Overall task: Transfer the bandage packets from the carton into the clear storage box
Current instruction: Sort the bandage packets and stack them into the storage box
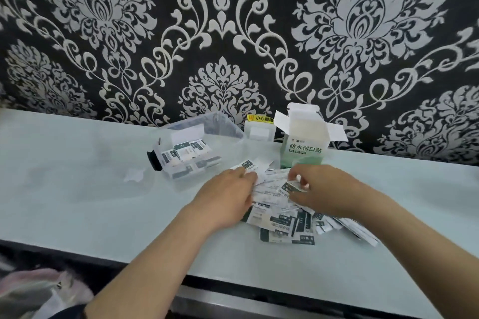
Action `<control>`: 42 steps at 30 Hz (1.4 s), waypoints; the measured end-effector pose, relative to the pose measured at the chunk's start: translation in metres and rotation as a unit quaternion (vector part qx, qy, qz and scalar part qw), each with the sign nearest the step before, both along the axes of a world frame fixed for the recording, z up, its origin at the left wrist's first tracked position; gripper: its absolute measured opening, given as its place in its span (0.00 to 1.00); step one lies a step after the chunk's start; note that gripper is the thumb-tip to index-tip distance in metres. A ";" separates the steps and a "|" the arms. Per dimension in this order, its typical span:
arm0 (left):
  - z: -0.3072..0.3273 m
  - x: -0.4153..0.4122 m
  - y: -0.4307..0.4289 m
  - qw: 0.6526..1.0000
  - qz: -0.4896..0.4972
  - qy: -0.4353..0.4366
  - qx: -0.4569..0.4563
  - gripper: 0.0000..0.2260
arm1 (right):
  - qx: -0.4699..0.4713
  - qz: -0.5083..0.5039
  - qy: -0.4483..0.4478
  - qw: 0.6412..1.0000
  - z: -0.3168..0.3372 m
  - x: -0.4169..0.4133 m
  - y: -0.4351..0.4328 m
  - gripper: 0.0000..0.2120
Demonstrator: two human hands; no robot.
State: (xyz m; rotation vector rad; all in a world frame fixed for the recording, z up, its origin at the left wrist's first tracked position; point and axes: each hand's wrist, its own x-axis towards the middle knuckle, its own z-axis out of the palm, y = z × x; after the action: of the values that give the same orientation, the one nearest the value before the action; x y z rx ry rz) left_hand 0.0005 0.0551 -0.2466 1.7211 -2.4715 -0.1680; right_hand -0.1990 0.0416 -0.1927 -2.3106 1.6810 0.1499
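Observation:
A pile of white and dark green bandage packets (282,225) lies loose on the pale table, in front of the open green and white carton (304,149), which stands upright with its flaps up. My left hand (228,194) rests on the pile's left side and pinches packets at its fingertips. My right hand (321,189) is curled over the pile's right side, its fingers pinching a packet. The clear storage box (220,127) sits to the left of the carton with its lid off; several packets lie inside it.
The clear lid (108,184) lies flat on the table left of the box. A wall socket with a yellow label (259,129) sits behind, between box and carton. Patterned wallpaper backs the table. The table's front edge (155,264) runs below my forearms.

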 end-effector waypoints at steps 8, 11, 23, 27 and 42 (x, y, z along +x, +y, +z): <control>0.010 0.001 0.000 0.994 0.085 -0.061 -0.042 0.08 | -0.082 -0.007 -0.091 0.992 -0.026 -0.004 -0.002 0.16; 0.017 0.008 0.000 0.989 0.120 0.031 -0.077 0.07 | -0.104 -0.018 -0.160 0.981 -0.028 -0.008 -0.007 0.10; 0.024 -0.048 0.018 0.694 0.219 0.659 0.191 0.05 | 0.069 -0.187 -0.628 0.752 -0.024 0.008 0.006 0.01; 0.025 -0.048 0.017 0.741 0.200 0.627 0.135 0.08 | 0.139 -0.143 -0.685 0.701 -0.027 0.010 0.012 0.07; 0.014 -0.007 0.001 0.989 -0.008 0.056 0.140 0.38 | 0.146 -0.245 -0.669 0.687 -0.020 -0.001 0.004 0.06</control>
State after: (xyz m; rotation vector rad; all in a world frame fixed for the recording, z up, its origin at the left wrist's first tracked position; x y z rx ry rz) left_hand -0.0064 0.0565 -0.2330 1.7348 -2.4764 -0.6220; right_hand -0.2003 0.0459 -0.2131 -0.9701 1.1399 -1.0334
